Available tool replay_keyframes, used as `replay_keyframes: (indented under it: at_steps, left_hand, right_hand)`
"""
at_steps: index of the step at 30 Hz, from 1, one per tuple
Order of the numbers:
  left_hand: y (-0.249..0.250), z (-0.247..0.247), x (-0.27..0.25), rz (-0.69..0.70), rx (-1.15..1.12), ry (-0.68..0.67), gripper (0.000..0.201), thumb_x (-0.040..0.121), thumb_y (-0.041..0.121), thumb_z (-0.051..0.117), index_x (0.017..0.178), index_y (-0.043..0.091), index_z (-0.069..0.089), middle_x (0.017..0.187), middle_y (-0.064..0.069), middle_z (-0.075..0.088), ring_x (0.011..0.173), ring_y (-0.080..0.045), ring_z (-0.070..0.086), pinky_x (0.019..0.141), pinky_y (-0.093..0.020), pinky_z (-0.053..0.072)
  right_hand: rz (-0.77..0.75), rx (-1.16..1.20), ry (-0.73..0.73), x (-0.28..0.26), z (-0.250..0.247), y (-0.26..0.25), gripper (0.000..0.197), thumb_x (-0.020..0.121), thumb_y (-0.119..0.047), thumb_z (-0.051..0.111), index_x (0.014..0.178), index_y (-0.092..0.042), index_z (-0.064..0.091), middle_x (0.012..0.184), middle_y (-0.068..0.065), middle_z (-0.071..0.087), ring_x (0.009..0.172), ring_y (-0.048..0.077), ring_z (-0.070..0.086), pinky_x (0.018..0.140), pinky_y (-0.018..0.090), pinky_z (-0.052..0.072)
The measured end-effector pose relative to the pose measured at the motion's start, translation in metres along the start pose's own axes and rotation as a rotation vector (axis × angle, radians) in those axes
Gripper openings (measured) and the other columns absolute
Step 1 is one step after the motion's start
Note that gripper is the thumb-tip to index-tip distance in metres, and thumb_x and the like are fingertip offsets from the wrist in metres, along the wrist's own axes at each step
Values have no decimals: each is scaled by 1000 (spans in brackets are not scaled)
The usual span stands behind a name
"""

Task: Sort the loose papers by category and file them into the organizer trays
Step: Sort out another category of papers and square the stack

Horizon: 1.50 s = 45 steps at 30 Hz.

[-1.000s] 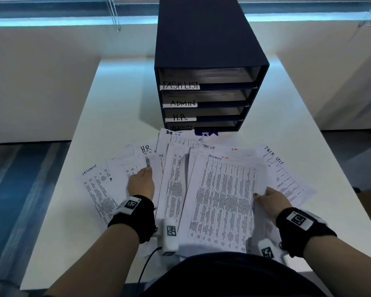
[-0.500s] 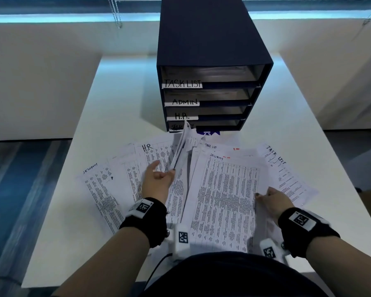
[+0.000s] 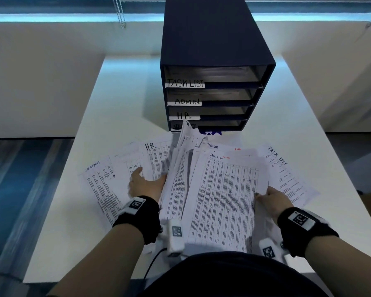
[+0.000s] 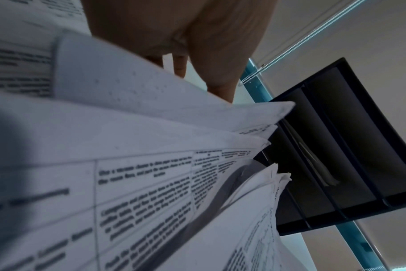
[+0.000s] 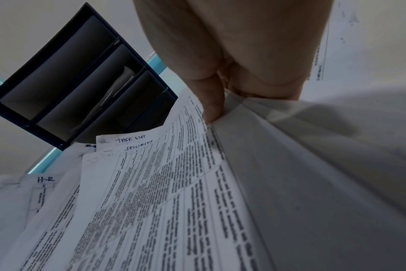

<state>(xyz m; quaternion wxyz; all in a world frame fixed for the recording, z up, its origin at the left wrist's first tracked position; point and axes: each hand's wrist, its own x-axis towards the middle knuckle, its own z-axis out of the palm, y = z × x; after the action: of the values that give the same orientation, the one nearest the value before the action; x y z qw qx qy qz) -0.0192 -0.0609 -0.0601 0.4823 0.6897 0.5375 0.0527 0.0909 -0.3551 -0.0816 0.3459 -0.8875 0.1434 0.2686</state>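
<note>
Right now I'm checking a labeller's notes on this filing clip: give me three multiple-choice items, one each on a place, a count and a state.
1. Where does the organizer stand?
A. on the table, beyond the loose papers
B. on the floor
C. on the person's lap

2. How many labelled trays does it show?
A. two
B. four
C. six

3. What is the right hand doing?
A. hanging idle off the table
B. pinching the edge of the SECURITY sheet
C. reaching into a tray

Answers:
1 A, the head view shows it behind the papers on the white table.
2 B, labels read TASK LIST, ADMIN, H.R. and, partly hidden, SECURITY.
3 B, the right wrist view shows thumb and fingers closed on the paper's edge.
</note>
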Motion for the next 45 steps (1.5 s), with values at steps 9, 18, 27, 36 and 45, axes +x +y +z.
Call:
replay_keyframes:
  at_steps: [9,18,27,36,45]
  left_hand:
    - [1,5,-28,245,-15,-319,28,94,33,51,69,27,62,60,3,54,55,-15,47,50,-19,38]
    - [-11,-1,0,148,105,-239,35,90,44,50,59,42,66,72,2,65,75,-20,61,68,-24,48]
    - [-24,-19,6,-67,231,66,79,67,37,76,135,27,38,138,-16,36,126,-38,36,102,-50,37]
    - [-24,-22,2,151,-50,-56,20,88,18,60,108,15,63,92,-4,67,76,-24,60,60,-24,45]
    - [-14,-3,-2,174,-194,-22,43,92,52,38,83,29,73,62,18,53,64,-18,57,62,-29,46]
  right_hand:
    - [-11,-59,11,1,1,2,23,89,-26,59,93,-3,60,85,13,69,72,24,64,68,31,53]
    - [-21,-35,12,6,2,6,16,88,-25,60,94,-10,64,86,10,70,80,28,67,73,33,55]
    - [-23,-1,0,8,3,8,10,88,-22,62,89,-13,64,84,9,70,80,29,68,79,41,57]
    - [-11,26,-21,11,3,10,13,86,-24,63,94,-14,66,85,9,72,81,30,69,81,47,57]
    - [-24,22,-7,4,3,7,15,87,-25,61,93,-12,65,84,9,72,79,29,69,79,46,58]
